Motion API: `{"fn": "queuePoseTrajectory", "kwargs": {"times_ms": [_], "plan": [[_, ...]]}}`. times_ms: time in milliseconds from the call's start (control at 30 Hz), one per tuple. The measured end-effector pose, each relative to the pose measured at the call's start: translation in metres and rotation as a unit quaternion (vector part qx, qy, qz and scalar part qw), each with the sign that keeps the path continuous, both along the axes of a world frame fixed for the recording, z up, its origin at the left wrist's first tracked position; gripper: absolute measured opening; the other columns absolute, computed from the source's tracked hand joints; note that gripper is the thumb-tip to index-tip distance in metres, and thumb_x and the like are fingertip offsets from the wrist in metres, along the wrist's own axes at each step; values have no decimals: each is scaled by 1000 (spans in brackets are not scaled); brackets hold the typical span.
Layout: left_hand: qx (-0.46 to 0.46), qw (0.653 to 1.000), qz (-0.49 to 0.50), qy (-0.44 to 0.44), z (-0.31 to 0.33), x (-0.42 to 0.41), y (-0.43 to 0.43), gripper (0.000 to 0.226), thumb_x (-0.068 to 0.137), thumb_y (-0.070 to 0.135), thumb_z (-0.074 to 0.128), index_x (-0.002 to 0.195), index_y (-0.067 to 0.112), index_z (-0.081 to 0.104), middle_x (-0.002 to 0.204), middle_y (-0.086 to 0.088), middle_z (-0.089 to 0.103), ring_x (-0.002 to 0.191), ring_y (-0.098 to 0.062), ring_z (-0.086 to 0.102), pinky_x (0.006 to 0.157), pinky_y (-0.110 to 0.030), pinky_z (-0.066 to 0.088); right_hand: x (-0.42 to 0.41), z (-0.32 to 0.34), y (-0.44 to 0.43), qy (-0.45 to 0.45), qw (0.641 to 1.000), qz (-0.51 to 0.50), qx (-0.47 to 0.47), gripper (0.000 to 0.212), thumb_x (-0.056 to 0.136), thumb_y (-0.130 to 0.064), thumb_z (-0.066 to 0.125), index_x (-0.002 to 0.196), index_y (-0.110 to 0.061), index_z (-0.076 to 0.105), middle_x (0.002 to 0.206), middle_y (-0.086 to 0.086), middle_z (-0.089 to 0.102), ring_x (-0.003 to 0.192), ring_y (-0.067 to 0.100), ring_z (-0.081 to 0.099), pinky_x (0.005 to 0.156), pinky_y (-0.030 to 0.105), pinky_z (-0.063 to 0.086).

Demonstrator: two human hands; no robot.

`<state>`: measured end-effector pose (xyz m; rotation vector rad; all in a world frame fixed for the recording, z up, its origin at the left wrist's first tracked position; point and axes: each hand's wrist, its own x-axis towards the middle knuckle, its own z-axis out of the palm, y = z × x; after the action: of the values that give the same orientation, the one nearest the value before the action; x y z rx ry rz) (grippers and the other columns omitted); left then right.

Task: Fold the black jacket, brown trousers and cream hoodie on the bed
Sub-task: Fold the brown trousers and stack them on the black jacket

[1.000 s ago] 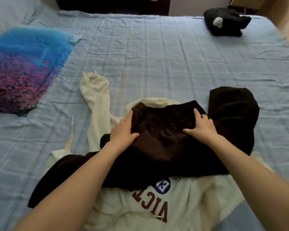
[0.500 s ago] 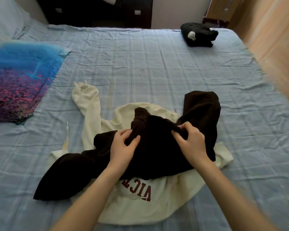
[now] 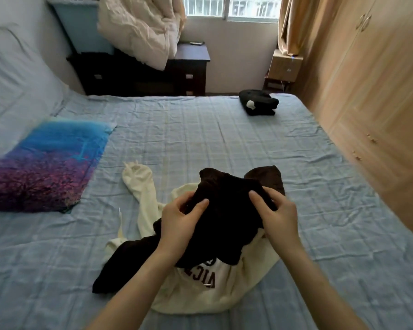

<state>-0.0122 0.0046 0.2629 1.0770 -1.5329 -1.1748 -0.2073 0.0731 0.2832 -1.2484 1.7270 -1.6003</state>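
Both the left hand [image 3: 177,225] and right hand [image 3: 278,216] grip the brown trousers [image 3: 222,220], fingers curled into the bunched fabric above the cream hoodie [image 3: 200,289] on the bed [image 3: 224,139].

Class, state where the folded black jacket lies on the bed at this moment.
In the head view, the black jacket lies at the far right corner of the bed, near the wooden wardrobe, well apart from both hands.

The location is a home bedroom. Indicators: a bed [image 3: 224,139] with a blue checked sheet, a printed pillow [image 3: 45,163], a dark bedside cabinet [image 3: 188,67] carrying a crumpled duvet [image 3: 138,27], a wooden wardrobe [image 3: 379,79], and a barred, curtained window [image 3: 231,7].
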Motion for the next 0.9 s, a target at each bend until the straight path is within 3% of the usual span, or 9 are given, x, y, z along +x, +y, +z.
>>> {"fn": "queuePoseTrajectory", "kwargs": {"times_ms": [167,333,433,600,733,900], "plan": [[-12,996,-11,89,74,-17,15,12,88,26,71,97,33,74,92,9,76,88,-7,71,71,-13,52,8,72,6,-54,998,-10,-22,7,92,-30,70,92,-30,77,89,-5,77,86,12,74,76,34,60],[-14,990,-11,137,124,-49,39,14,87,24,72,100,28,74,93,6,76,90,-10,72,78,-23,57,4,119,15,-87,994,-10,-59,7,90,-29,71,89,-33,77,85,-6,77,80,9,74,64,17,55],[-23,989,5,147,143,-71,53,16,87,23,72,101,28,74,94,7,76,91,-9,72,82,-28,56,-18,140,26,-82,993,-9,-84,9,90,-27,72,84,-32,77,82,-7,77,77,8,73,62,14,53],[-76,984,24,161,177,-130,79,15,87,21,72,97,31,75,91,8,76,88,-8,72,74,-17,55,-79,173,45,-69,988,22,-134,10,89,-26,73,84,-33,78,83,-9,77,80,7,73,63,13,53],[-119,979,55,156,204,-207,104,15,87,20,72,98,29,75,92,8,76,89,-8,72,78,-21,57,-151,199,64,-62,981,59,-176,26,90,-22,72,75,-42,77,80,-12,76,78,2,72,62,10,51],[-136,973,66,173,236,-308,132,18,88,22,72,104,30,74,94,10,75,93,-8,71,76,-19,57,-250,233,92,-59,976,71,-198,18,91,-22,71,81,-36,76,83,-11,76,83,5,72,66,13,54]]}}
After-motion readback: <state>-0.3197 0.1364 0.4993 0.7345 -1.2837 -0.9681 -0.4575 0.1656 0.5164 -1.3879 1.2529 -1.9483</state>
